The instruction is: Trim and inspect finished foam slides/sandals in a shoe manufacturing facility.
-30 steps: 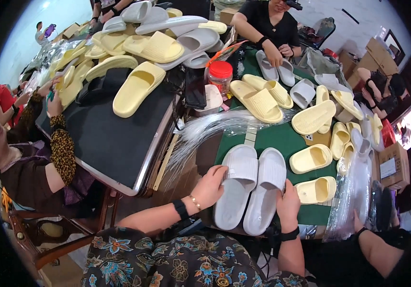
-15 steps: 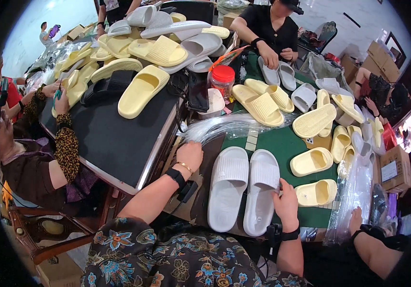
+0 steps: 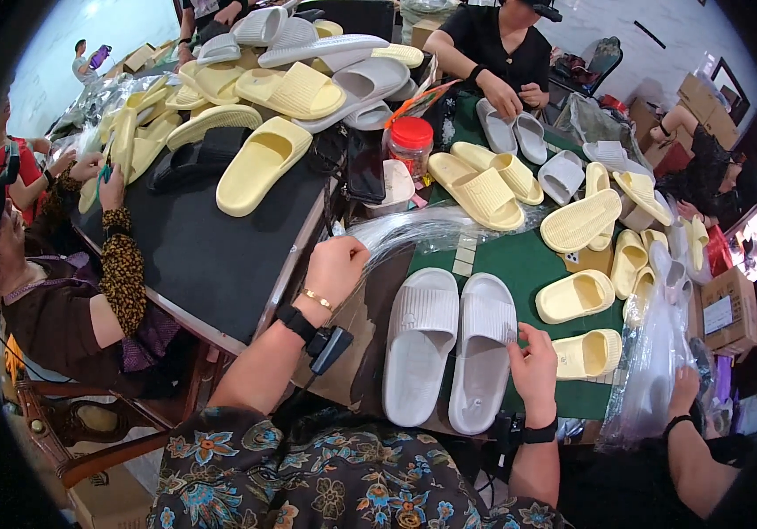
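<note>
Two grey slippers, the left one [image 3: 420,348] and the right one [image 3: 481,353], lie side by side before me, soles down, toes pointing away. My right hand [image 3: 537,366] rests at the outer edge of the right slipper, its fingers loosely curved and apart, the thumb close to the slipper's side. Beyond and left of the pair, my left hand [image 3: 339,267] is closed in a pinch at the near end of a stack of clear plastic bags [image 3: 405,227]. What lies between its fingertips is mostly hidden, though a thin strip of film shows below them.
Yellow slippers [image 3: 574,297] lie to the right on the green table top [image 3: 519,264], near more clear bags [image 3: 652,370]. A red-lidded jar [image 3: 410,145] stands beyond the bags. Slippers pile up on the black table [image 3: 220,256] at left. Co-workers sit around; one holds scissors [image 3: 107,163].
My left hand has lifted and come nearer from the bag stack. My right hand has shifted slightly right, its thumb moving off the slipper's insole. The two grey slippers have stayed in place.
</note>
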The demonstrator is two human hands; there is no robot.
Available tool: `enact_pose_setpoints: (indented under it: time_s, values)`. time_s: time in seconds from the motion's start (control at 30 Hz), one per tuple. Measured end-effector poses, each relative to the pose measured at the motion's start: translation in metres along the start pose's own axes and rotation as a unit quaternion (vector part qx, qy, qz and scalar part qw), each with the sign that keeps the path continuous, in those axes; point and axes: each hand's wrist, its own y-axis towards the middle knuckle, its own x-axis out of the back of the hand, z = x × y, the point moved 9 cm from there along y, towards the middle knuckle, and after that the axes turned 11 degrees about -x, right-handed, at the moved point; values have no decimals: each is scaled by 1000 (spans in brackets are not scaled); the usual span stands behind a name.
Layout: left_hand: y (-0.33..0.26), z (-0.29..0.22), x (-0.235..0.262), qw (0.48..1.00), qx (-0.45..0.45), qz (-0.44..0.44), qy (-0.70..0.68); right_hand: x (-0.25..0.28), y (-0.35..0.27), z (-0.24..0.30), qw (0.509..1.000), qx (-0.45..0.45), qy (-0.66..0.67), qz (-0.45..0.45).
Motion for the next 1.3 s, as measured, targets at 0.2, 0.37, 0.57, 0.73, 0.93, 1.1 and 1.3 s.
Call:
enact_pose_setpoints:
  time_s: [0.2, 0.37, 0.57, 0.73, 0.93, 1.1, 1.3]
  values:
    - [4, -5, 33, 994, 46, -49, -91, 5, 1, 11, 1000, 7, 10, -10]
    - [3, 1, 24, 995, -37, 16, 88, 4, 1, 13, 999, 28, 12, -22]
    - [0, 1, 24, 992, -13, 57, 115, 1, -1, 13, 1000, 19, 12, -8]
    - [5, -4, 37, 992, -29, 31, 120, 1, 0, 8, 1000, 8, 14, -9]
    - [13, -32, 72, 991, -74, -86, 75, 0, -1, 15, 999, 33, 14, -8]
    - [13, -46, 95, 984, -59, -165, -11, 5, -1, 16, 998, 21, 53, -35]
    - [2, -77, 45, 981, -165, -6, 102, 16, -3, 28, 995, 43, 69, -60]
